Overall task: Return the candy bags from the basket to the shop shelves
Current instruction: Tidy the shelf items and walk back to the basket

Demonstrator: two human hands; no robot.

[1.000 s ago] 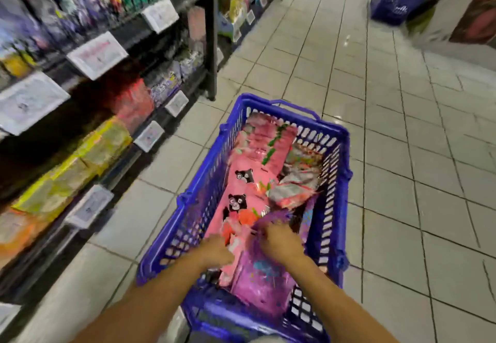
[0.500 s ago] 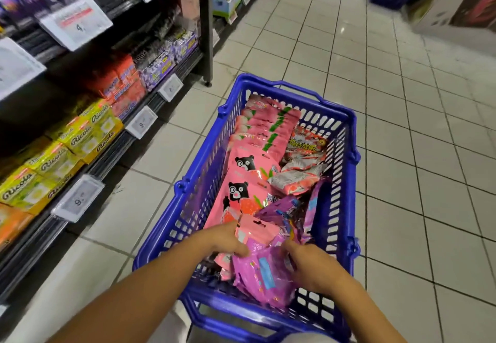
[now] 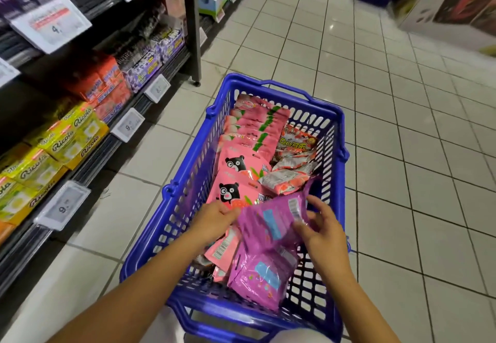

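Now, step in hand: lifting purple candy bags out of the basket (image 3: 338,138) so they can go back on the shelves (image 3: 139,101).
Left hand (image 3: 214,220): fingers curled down at the near-left edge of the upper purple bag (image 3: 271,222); it seems to pinch that edge, though the fingertips are partly hidden by the bag.
Right hand (image 3: 319,231): fingers half curled on the bag's right side, thumb against its face, holding it tilted up off the pile.
Second purple bag (image 3: 264,275): lies just below both hands at the near end of the basket, touching the upper one.
Pink bear bags (image 3: 236,181): stacked just beyond the left hand, running to the far end of the basket.
Red-and-white packets (image 3: 292,165): beyond the right hand, against the basket's right wall.
Doing it well: probably best to gather the matching purple bags together, gripping by the sealed edges rather than squeezing the middle, and lift straight up so the pink stack beside the left hand is not dragged along.
Risk: the glossy film looks slippery; a loose pinch could let a bag slide back.
Placement: no matching purple bags are plainly visible on the shelves left of the left hand, so the right spot has to be found first.
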